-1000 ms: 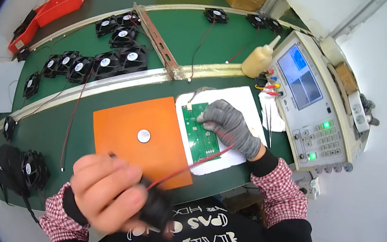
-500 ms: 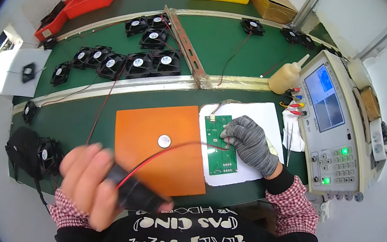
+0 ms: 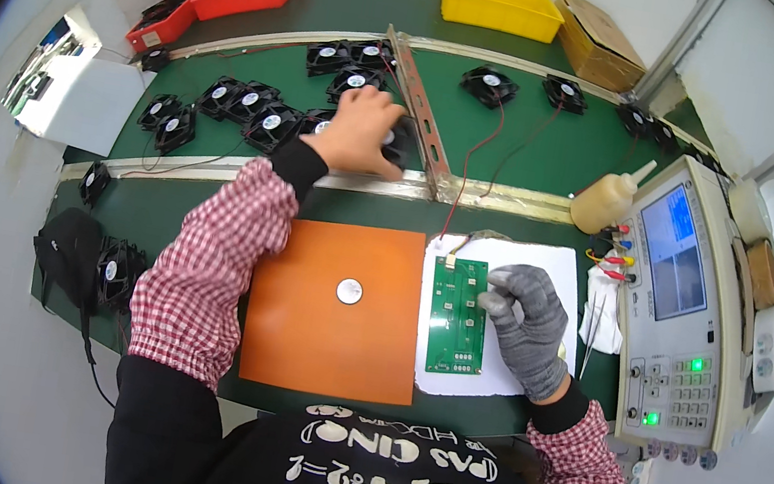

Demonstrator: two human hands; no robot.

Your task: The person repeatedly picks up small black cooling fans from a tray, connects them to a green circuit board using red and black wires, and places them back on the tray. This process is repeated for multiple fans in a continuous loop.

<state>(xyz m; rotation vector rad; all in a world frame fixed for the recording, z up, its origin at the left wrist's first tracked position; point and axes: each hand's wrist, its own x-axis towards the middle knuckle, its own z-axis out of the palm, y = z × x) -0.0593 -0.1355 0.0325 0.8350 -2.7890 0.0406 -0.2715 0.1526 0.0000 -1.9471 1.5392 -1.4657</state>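
Swung from near to far, the left hand, thumb and fingers apart, has a black fan immediately right, while the gloved right hand, its grip unclear, meets the lengthwise near-to-far circuit board's right edge.

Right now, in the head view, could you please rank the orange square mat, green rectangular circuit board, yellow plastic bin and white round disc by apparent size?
1. Orange mat
2. Green circuit board and yellow bin: too alike to rank, the bin being farther away
3. White disc
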